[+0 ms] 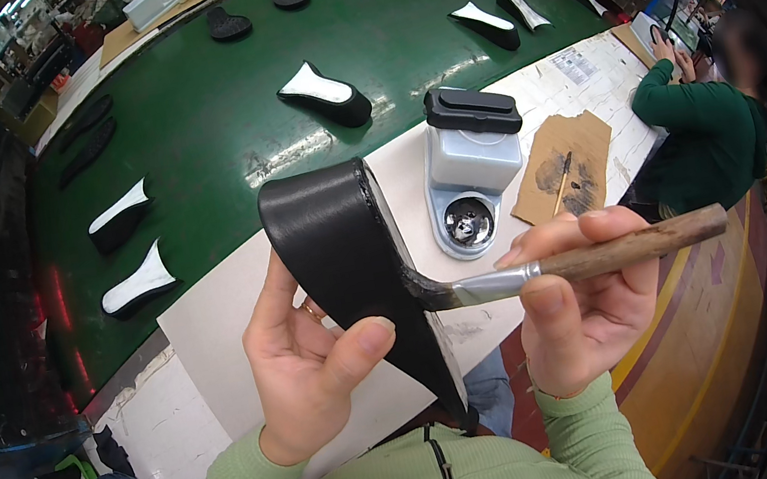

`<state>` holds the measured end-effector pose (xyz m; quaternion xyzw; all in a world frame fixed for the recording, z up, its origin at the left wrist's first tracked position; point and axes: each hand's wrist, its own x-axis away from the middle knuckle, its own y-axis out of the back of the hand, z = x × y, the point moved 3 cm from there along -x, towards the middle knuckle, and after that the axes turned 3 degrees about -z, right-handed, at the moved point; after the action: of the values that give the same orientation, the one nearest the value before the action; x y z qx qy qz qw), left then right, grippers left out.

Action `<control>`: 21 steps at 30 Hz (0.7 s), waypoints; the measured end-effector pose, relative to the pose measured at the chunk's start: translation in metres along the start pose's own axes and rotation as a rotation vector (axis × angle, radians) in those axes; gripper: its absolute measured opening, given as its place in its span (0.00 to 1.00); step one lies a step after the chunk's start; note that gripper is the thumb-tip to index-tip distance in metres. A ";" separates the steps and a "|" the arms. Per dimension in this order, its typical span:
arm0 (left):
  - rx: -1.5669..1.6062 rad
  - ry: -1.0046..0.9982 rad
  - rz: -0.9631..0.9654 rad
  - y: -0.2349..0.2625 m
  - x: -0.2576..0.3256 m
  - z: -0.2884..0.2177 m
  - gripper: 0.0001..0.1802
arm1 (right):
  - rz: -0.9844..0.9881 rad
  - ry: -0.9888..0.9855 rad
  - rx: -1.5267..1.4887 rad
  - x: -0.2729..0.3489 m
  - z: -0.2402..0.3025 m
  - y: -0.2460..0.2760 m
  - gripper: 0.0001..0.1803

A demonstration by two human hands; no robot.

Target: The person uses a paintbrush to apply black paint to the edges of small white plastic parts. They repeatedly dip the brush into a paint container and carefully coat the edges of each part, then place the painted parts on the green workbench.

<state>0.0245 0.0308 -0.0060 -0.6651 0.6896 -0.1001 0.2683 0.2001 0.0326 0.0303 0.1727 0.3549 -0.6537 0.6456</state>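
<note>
Two hands, brush (pixel 551 269) on sole edge (pixel 386 239)

Bright, even overhead light fills a fisheye view framed by a black, round vignette. White glare streaks the glossy green conveyor belt (pixel 211 116). Straight edges bow toward the rim, where details smear. The centre is sharp; shadows are soft and faint on the bench (pixel 217 338).

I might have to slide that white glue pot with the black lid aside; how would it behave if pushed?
The glue pot looks squat on a wide grey base, so it would probably slide rather than tip. Its black lid sits askew, so it may shift. The open well in front could spill if jolted.
</note>
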 end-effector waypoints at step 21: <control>-0.039 0.057 -0.088 0.002 -0.003 -0.007 0.37 | -0.021 -0.078 -0.035 0.006 0.005 0.000 0.27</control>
<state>0.0192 0.0330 -0.0007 -0.6966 0.6690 -0.1173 0.2310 0.2006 0.0245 0.0295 0.1320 0.3424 -0.6603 0.6552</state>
